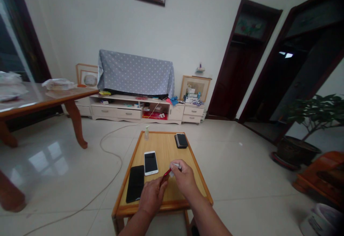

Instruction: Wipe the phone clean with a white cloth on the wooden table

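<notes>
My left hand (153, 196) and my right hand (184, 178) are above the near end of a small wooden table (166, 150) with an orange-brown rim. The left fingers hold the lower end of a slim red object (167, 173), possibly a phone or pen. My right fingers pinch a small white piece (175, 165) just beyond its upper end. To the left lie a white-fronted smartphone (151, 163) and a black smartphone (135, 184). A dark phone (181, 140) rests at the far right corner, and a small clear pump bottle (146, 133) stands at the far edge.
A pale cable (113, 150) curves across the tiled floor left of the small table. A larger wooden table (45, 99) stands at left. Ahead is a cream cabinet (115, 112) beneath a dotted cloth. A potted plant (303, 146) stands at right.
</notes>
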A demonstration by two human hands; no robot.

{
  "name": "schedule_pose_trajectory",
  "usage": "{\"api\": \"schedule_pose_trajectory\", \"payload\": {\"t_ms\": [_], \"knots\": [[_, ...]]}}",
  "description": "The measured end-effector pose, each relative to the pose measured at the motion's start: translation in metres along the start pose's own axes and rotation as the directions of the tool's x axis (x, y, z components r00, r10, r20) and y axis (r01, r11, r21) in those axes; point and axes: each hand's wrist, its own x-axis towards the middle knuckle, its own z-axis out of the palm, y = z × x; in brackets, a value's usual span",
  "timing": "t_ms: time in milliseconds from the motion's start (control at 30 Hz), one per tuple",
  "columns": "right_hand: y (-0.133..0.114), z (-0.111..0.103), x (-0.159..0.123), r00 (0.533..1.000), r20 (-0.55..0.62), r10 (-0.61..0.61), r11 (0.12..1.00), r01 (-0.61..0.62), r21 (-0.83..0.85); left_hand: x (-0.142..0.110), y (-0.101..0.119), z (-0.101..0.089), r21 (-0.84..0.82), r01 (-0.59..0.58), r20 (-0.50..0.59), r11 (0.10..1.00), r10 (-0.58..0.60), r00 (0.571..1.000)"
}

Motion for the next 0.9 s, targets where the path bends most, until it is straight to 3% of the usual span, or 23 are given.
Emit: {"api": "schedule_pose_trajectory", "payload": {"t_ms": [267,333,433,533,600,767,900], "knots": [[-0.017,-0.029,-0.021,0.994,0.031,0.104,0.993,-0.106,0.046,-0.004,0.017,-0.012,-0.073,-0.122,-0.047,0.99,0.119,0.992],[-0.031,-0.035,-0.033,0.998,0.007,0.068,0.997,-0.069,0.025,-0.007,0.027,-0.018,-0.075,-0.139,-0.058,0.987,0.135,0.989],[-0.057,-0.036,-0.059,0.996,-0.026,-0.088,0.996,0.087,-0.027,-0.016,0.046,-0.028,-0.068,-0.154,-0.089,0.986,0.147,0.985],[-0.083,-0.038,-0.083,0.973,0.021,-0.231,0.971,0.232,-0.064,-0.027,0.065,-0.039,-0.06,-0.168,-0.125,0.984,0.159,0.979],[-0.097,-0.043,-0.093,0.973,0.025,-0.231,0.972,0.232,-0.032,-0.036,0.076,-0.048,-0.057,-0.183,-0.143,0.982,0.173,0.974],[-0.124,-0.059,-0.114,0.979,-0.147,-0.145,0.988,0.152,0.038,-0.061,0.102,-0.07,-0.027,-0.221,-0.196,0.975,0.212,0.958],[-0.146,-0.055,-0.147,0.979,-0.028,-0.202,0.978,0.203,0.039,-0.08,0.118,-0.084,0.01,-0.258,-0.246,0.966,0.252,0.936]]}}
